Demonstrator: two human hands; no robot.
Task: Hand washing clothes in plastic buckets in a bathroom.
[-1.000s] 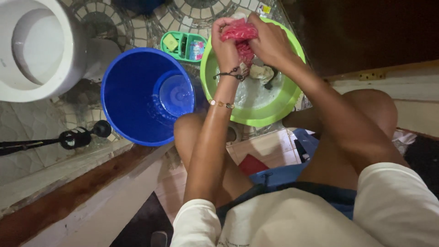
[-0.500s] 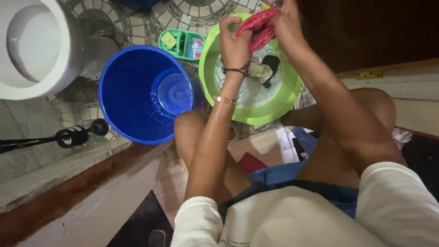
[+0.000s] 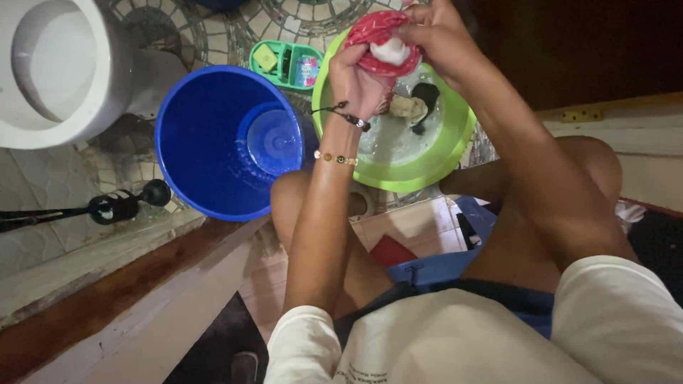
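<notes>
Head view: both hands point(image 3: 398, 57) bunch soapy red cloth point(image 3: 377, 32) over round green basin point(image 3: 434, 167).

Packet: a small packet point(image 3: 306, 70) stands in the right-hand compartment of the green caddy point(image 3: 283, 51) on the tiled floor, above my blue bucket point(image 3: 213, 142) and just left of my green basin point(image 3: 398, 171).
Shape: upright, roughly rectangular.
Colours: pale blue with red and white patches.
Print: too small for me to tell.
Signs: none.
Screens: none.
</notes>
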